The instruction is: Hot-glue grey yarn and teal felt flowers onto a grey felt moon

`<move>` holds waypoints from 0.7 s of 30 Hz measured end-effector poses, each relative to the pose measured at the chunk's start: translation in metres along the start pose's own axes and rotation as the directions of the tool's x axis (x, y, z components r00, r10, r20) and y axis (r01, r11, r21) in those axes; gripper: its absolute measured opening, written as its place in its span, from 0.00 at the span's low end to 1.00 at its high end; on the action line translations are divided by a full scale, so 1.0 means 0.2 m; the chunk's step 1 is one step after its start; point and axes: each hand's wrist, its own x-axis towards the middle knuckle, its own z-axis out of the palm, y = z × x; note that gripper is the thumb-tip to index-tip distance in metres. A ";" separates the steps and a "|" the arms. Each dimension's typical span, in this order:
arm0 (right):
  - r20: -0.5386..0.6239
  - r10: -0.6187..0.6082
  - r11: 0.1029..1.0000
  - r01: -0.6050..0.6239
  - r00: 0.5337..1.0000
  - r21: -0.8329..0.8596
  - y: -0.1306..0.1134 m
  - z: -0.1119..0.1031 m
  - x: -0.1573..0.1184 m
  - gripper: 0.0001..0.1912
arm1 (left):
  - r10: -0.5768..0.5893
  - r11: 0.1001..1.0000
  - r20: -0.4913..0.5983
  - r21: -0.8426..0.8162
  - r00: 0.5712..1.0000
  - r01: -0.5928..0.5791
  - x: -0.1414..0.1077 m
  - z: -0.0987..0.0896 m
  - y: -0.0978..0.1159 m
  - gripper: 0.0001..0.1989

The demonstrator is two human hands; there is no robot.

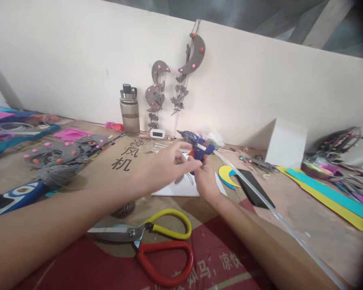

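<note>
My right hand (208,179) is wrapped round the handle of a blue hot glue gun (203,148), whose nozzle points left and away from me. A long clear glue stick (254,191) runs from the gun's back end to the lower right. Just left of the gun is my left hand (169,163), thumb and forefinger apart, the other fingers curled; whether it touches the gun is hard to see. Below both hands lies a white sheet (166,191), with thin dark lines on it partly hidden. Yellow and blue crescent pieces (226,177) lie beside my right hand.
Large scissors (133,233) with yellow and red handles lie in front on the cardboard (109,141). A phone (254,189) and foam strips (329,197) are on the right. A bottle (130,112), a small clock (157,133) and grey crescent hangings (196,54) stand or hang by the wall.
</note>
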 end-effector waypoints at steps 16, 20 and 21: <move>0.115 -0.024 0.996 0.033 0.993 -0.077 -0.13 0.09 -0.08 0.19 | -0.420 0.596 0.032 -0.744 0.907 0.302 0.00 -0.03 -0.21 0.28; 0.128 -0.025 0.993 0.040 0.991 -0.112 -0.10 0.11 -0.10 0.19 | -0.412 0.516 0.066 -0.805 0.909 0.292 0.01 -0.01 -0.21 0.28; 0.132 -0.025 0.990 0.043 0.991 -0.131 -0.10 0.11 -0.10 0.18 | -0.433 0.501 0.062 -0.813 0.899 0.297 0.01 -0.01 -0.20 0.27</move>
